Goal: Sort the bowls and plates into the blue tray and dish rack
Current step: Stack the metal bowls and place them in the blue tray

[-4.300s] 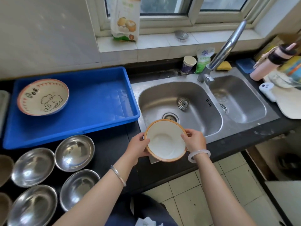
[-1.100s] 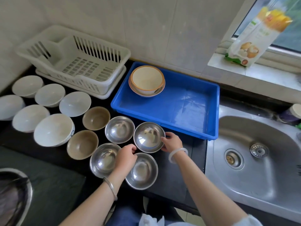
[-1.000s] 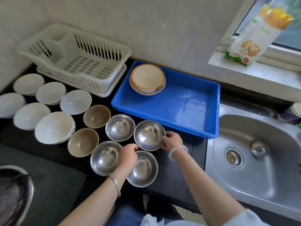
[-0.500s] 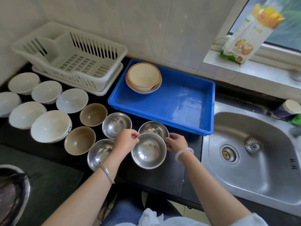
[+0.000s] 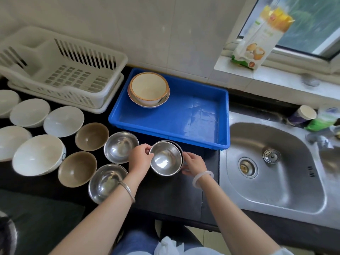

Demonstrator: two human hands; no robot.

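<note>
At 10 o'clock the white dish rack point(image 5: 60, 70) sat empty against the wall, with white bowls point(image 5: 37, 154) crowding the counter's 9 o'clock edge. Next came 2 brown bowls point(image 5: 91, 136) and 2 loose steel bowls point(image 5: 120, 146), all unsorted.

At centre, the left hand point(image 5: 140, 158) pinched the near-left rim of the steel bowl stack point(image 5: 165, 158), thumb over the lip. That stack looked like 1 steel bowl nested in another, a second rim showing at its 3 o'clock side. The right hand point(image 5: 195, 165) cupped the stack's right wall with curled fingers. Whether the stack rested on the counter or hung just above it could not be told.

The step in hand seemed to be gathering steel bowls into 1 pile. The next move likely called for lifting the pile with both hands, level, over the near wall of the blue tray point(image 5: 193, 126) at 12 o'clock. The bare floor beside the orange-rimmed bowl point(image 5: 149, 89), which was nested in a wider dish, offered room.

At 3 o'clock lay the steel sink point(image 5: 266, 172). At 1 o'clock a food packet point(image 5: 261, 34) leaned on the window sill, showing pictures of buns; its lettering was too blurred to read, as was that on the paper cup point(image 5: 303, 115).
</note>
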